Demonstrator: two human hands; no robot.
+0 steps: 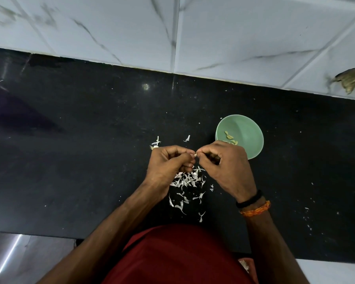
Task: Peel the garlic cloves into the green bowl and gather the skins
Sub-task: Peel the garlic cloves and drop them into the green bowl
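**Head view: one clove between two hands, over the skins**

We pinch a garlic clove [195,154] between left hand [168,162] and right hand [223,167], fingertips together above the skin pile [188,180] — so peelings fall there. Green bowl [239,136], just beside the right hand toward the worktop's [90,140] wall edge, holds peeled cloves [230,137].

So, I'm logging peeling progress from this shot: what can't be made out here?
All in the head view:
- Small pale garlic clove: nearly all hidden by the pinching fingertips of the left hand and right hand.
- Round green bowl: near rim and some peeled cloves covered by the right hand; count unclear.
- White papery skins: partly under the left hand.
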